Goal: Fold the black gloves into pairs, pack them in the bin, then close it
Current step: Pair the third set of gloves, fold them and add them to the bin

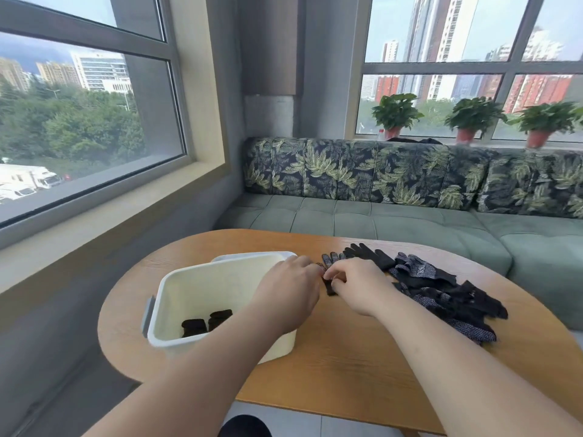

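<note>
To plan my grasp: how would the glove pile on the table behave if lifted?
Probably floppy: the glove pile lies crumpled on the table. Likely light: thin knit. It may come apart: nothing binds it.

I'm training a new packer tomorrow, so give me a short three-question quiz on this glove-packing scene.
1. True or false: the left hand and the right hand both pinch one glove over the table.
2. Where does the loose glove pile lie? A) inside the bin B) on the table, to the right of the right hand C) on the sofa
3. How many folded black bundles show in the open bin?

Key: 1 true. 2 B. 3 two.
</note>
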